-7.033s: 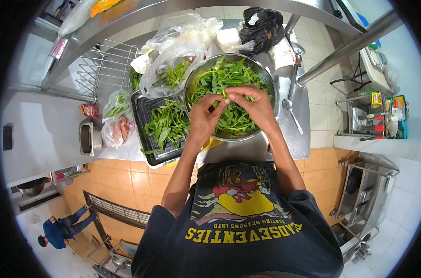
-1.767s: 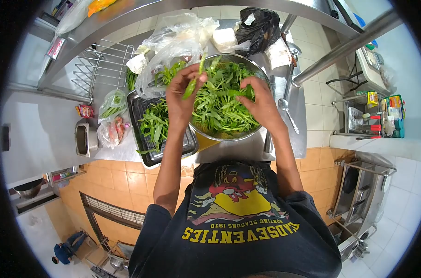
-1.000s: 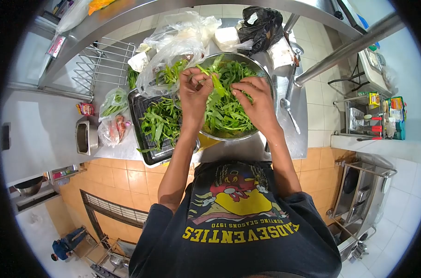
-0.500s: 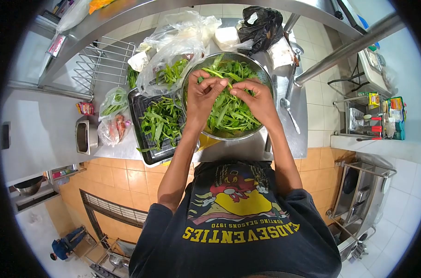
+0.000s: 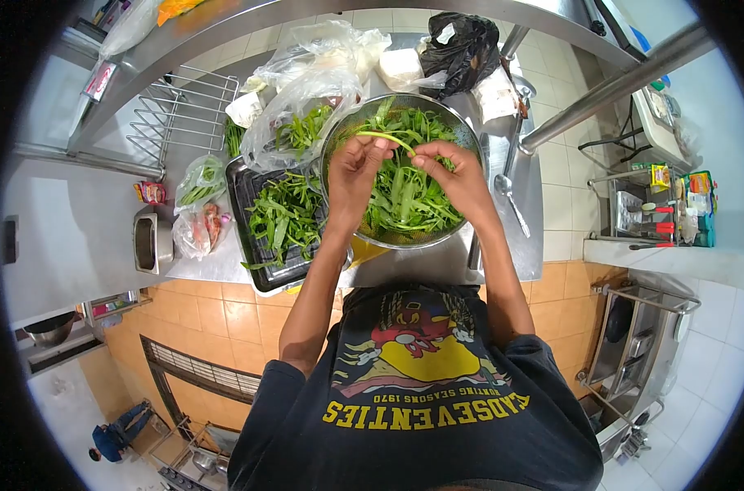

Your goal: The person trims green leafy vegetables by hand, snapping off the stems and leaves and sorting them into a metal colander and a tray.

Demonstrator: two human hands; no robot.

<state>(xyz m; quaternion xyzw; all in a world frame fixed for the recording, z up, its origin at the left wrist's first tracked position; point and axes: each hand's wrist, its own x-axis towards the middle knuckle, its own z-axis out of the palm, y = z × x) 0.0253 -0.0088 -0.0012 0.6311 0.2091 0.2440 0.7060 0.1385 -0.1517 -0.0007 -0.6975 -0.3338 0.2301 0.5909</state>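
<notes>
Above a metal colander of leafy greens, my left hand pinches a green water spinach stem between thumb and fingers. My right hand has the other end of that stem in its fingertips. The stem bows slightly between the two hands. Cut leaves and stems fill the colander below them. To the left, a black tray bears more water spinach.
Clear plastic bags and a black plastic bag lie behind the colander. A spoon rests at the right. On the left are a wire rack and a metal container. Another person is far off at lower left.
The stem now stretches more visibly between my hands, lying across above the colander. My left fingers have shifted and curled, while my right hand has moved only slightly.
</notes>
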